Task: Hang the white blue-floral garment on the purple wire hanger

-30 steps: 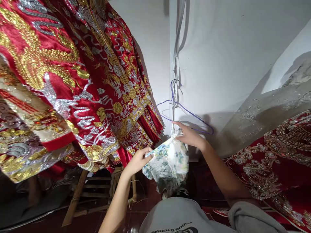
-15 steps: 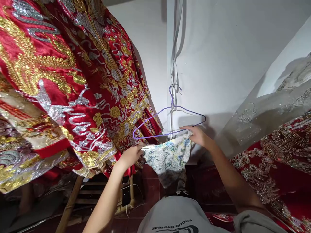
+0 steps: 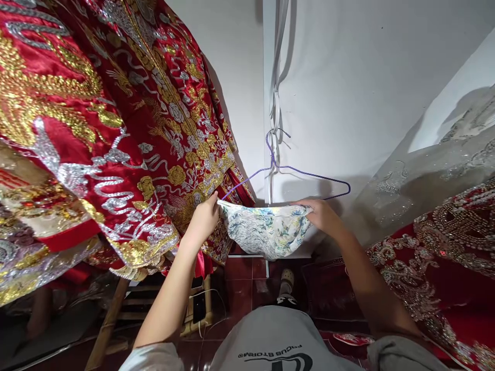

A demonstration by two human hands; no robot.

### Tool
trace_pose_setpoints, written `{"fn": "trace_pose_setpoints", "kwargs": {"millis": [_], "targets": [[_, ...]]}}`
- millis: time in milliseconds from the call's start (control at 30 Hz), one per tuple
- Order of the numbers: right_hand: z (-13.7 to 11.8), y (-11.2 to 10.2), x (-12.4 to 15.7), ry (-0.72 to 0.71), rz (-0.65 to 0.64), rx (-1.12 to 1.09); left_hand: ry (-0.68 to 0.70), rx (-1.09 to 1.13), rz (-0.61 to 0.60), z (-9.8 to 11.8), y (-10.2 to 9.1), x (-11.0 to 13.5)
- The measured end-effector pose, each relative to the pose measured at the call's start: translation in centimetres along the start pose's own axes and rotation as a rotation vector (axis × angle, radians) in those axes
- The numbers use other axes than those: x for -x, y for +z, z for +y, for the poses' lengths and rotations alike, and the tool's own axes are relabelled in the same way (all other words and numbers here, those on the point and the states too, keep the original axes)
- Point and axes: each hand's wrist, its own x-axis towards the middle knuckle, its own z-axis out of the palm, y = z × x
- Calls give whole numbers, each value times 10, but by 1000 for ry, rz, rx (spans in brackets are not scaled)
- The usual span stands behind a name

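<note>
A small white cloth with a blue, green and yellow floral print is stretched between my two hands. My left hand pinches its left corner, fingers closed. My right hand grips its right corner, fingers closed. The cloth's top edge lies along the lower bar of a thin purple wire hanger. The hanger's hook is caught on white straps that run down the wall corner.
A red robe with heavy gold and silver embroidery hangs close on the left, touching my left hand. More red embroidered cloth and a sheer beaded veil fill the right. A wooden stool stands on the dark red tiled floor below.
Both hands have moved apart and risen, pulling the floral cloth from a bunched bundle into a taut strip under the hanger. The hanger has swung and now sits level.
</note>
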Motion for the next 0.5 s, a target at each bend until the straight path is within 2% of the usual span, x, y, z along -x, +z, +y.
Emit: {"fn": "trace_pose_setpoints", "kwargs": {"millis": [100,133,167,233,300,333,400,467,500], "targets": [[-1,5,0,8,62,-3,162,91,187,19,1,-18],[-2,8,0,0,70,-11,205,124,214,26,1,-24],[-3,11,1,-12,66,-26,235,150,204,33,2,-29],[-7,16,6,-38,34,-55,293,173,104,43,4,-38],[-11,20,14,-51,75,-53,364,162,-6,46,7,-44],[-12,20,19,-55,158,-45,394,149,-33,45,8,-46],[-13,15,28,-68,421,-52,418,118,-41,43,9,-48],[-10,1,34,-65,674,-77,415,78,-39,41,6,-49],[-7,-9,36,-47,740,-84,421,58,-40,41,4,-49]]}}
